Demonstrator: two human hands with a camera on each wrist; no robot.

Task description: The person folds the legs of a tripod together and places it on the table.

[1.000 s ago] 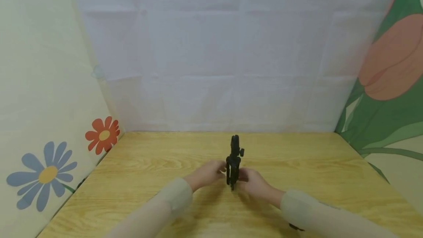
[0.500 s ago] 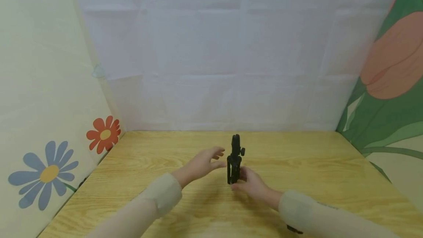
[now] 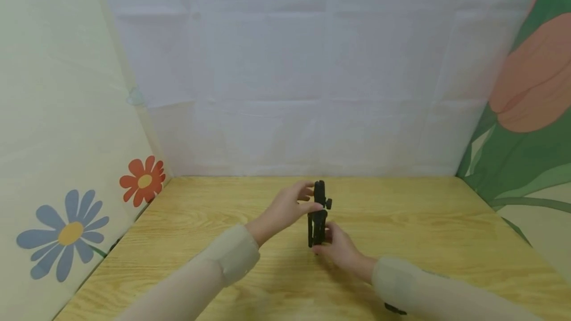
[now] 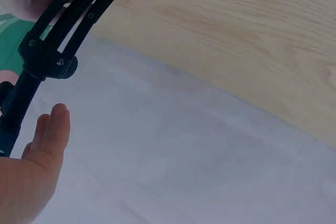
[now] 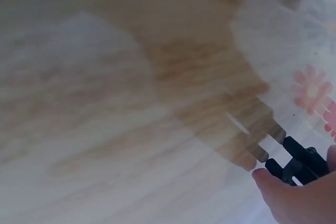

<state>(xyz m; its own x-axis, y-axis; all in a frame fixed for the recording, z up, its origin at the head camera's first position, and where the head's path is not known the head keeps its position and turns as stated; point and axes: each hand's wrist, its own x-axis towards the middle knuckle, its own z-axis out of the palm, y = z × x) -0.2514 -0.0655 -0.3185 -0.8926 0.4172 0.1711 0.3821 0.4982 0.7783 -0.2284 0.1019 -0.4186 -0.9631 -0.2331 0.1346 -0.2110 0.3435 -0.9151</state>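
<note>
Black mini tripod (image 3: 317,219), upright mid-table (image 3: 401,222): right hand (image 3: 335,246) grips its folded legs, left hand (image 3: 287,207), fingers relaxed, touches its head; best steadied low while adjusting.

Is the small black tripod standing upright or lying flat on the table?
Upright. The black tripod stands vertical on the wooden table; the right hand holds its legs, the left hand touches its top.

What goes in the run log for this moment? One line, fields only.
left hand: fingers touch top of black tripod | right hand: grips its legs | tripod: upright on wooden table
</note>
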